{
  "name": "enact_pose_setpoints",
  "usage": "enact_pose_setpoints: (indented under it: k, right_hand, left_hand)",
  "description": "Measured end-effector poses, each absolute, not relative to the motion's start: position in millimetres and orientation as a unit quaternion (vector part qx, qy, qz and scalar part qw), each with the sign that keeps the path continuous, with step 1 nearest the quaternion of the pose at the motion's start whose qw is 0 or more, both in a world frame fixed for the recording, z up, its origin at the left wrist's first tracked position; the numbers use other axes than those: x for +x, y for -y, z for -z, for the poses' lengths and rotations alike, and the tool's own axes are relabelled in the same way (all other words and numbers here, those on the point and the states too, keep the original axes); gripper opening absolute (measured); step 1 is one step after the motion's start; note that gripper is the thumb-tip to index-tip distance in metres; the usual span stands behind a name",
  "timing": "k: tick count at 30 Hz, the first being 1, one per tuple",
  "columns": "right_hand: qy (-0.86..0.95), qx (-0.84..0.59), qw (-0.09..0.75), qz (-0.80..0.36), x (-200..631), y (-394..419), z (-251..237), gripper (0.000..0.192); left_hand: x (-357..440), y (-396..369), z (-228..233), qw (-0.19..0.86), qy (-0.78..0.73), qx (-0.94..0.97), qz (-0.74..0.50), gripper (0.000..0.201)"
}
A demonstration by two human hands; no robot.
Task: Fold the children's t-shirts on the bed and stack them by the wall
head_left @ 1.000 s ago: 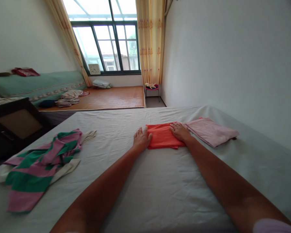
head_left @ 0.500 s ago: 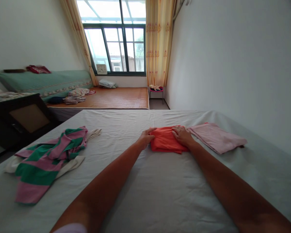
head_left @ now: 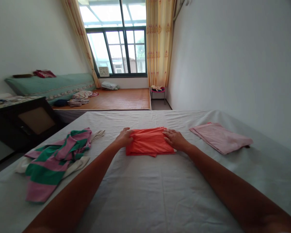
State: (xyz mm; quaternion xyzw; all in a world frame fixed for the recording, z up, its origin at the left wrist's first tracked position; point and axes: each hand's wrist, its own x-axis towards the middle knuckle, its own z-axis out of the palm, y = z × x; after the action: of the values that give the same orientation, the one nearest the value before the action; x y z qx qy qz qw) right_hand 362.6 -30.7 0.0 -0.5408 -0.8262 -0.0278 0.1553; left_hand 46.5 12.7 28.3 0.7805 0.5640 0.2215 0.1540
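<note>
While hands point(head_left: 149, 139) flank it, orange cloth point(head_left: 149, 141) lies crosswise

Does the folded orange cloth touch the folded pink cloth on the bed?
Apart. The head view shows a strip of bare white sheet between the orange cloth and the pink cloth, with the right hand at the orange cloth's right edge.

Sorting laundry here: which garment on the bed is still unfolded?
The green-and-pink striped garment, lying crumpled at the left; the orange cloth and pink cloth are folded flat.
</note>
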Motion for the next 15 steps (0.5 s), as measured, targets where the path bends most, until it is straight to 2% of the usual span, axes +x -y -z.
enact_pose_setpoints:
  k: [6,10,15]
  right_hand:
    - [0.865,-0.444,0.233,0.026,295,57,-18,0.047]
    - [0.868,-0.46,0.188,0.013,272,58,2,0.059]
    - [0.816,-0.567,0.106,0.027,307,39,18,0.057]
  left_hand:
    - [95,7,-5,0.053,-0.413,0.892,-0.176,0.04]
    - [104,22,15,-0.002,-0.405,0.901,-0.156,0.049]
    - [97,29,19,-0.004,-0.433,0.885,-0.171,0.047]
